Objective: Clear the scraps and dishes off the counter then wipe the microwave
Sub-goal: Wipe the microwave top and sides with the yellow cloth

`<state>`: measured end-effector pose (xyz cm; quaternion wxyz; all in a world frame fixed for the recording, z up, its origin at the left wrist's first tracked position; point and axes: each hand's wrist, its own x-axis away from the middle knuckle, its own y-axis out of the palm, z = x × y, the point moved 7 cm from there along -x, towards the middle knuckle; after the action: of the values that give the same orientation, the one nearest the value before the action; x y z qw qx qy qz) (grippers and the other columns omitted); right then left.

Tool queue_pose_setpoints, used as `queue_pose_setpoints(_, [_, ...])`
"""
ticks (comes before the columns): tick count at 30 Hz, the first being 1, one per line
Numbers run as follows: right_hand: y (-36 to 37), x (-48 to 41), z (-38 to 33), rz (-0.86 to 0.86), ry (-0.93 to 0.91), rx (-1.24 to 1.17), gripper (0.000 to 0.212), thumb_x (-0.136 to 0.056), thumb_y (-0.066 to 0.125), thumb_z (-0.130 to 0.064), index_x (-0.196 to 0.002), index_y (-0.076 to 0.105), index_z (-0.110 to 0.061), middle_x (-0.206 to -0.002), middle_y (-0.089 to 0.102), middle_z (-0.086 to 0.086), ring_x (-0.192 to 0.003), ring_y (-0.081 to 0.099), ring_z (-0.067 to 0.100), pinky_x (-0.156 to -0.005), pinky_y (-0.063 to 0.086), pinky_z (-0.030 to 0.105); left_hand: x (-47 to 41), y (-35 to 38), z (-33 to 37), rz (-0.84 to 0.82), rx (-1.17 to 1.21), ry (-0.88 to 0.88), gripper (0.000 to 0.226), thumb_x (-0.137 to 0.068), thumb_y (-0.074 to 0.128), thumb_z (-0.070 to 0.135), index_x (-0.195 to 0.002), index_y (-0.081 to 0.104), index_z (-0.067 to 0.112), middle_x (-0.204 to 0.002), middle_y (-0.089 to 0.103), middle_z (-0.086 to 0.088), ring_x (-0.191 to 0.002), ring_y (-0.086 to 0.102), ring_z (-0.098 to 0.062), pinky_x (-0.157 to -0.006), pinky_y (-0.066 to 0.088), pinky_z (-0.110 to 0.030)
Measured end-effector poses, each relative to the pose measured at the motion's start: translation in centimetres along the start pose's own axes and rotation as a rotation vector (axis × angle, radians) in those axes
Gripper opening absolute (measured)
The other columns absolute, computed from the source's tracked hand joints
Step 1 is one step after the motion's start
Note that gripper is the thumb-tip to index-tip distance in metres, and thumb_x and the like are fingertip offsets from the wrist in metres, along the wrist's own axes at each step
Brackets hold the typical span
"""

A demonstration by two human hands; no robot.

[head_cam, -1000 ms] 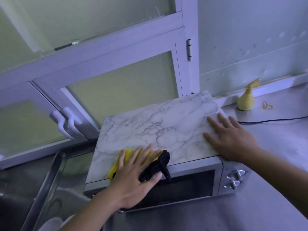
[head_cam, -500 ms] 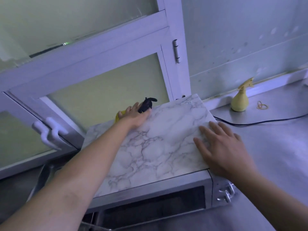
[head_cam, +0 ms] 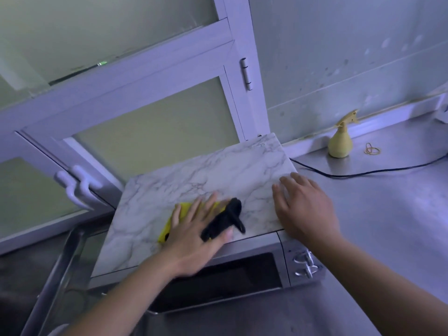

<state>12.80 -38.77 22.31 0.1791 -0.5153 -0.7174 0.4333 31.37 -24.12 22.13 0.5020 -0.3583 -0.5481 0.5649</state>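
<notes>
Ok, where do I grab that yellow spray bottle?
Wrap the thin neck of the spray bottle, just under the trigger, coming from the counter side: it stands upright, its belly is wide, and the wall is close behind.

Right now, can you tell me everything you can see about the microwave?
The microwave is a silvery, metal-looking box with a dark glass door and two knobs at its front right. Its top looks like white marble with grey veins. It sits on the steel counter below a window, a black cord trailing off rightward. The left hand presses a yellow cloth flat on top; the right hand rests flat near the right edge.
</notes>
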Motion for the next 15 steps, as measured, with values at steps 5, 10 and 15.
queue_pose_setpoints(5, [-0.3,0.2,-0.1,0.021,-0.055,-0.039,0.036,-0.101,0.038,-0.044,-0.118,0.059,-0.021,-0.127,0.059,0.000,-0.121,0.052,0.027,-0.083,0.047,0.039,4.6,1.4,2.3,0.058,-0.023,-0.057,0.064,-0.081,-0.002,0.084,-0.140,-0.019,0.068,-0.154,-0.024,0.038,-0.146,-0.024,0.002,-0.118,-0.016,-0.048])
queue_pose_setpoints(10, [-0.5,0.1,0.5,0.039,-0.008,-0.161,0.043,-0.101,0.035,-0.047,-0.131,0.055,-0.024,-0.146,0.051,0.003,-0.132,0.048,0.028,-0.093,0.046,0.042,-1.8,0.5,2.0,-0.015,-0.008,-0.140,0.054,-0.077,0.000,0.086,-0.121,-0.030,0.078,-0.143,-0.030,0.045,-0.148,-0.017,0.002,-0.120,-0.013,-0.047])
queue_pose_setpoints(15, [-1.0,0.4,0.9,0.153,0.029,-0.213,0.031,-0.102,0.039,-0.041,-0.112,0.060,-0.020,-0.132,0.060,0.000,-0.110,0.061,0.032,-0.074,0.047,0.039,-14.2,-1.4,0.9,-0.051,-0.042,-0.247,0.077,-0.088,0.015,0.080,-0.154,-0.006,0.048,-0.164,-0.008,0.024,-0.152,-0.006,-0.007,-0.119,-0.007,-0.050])
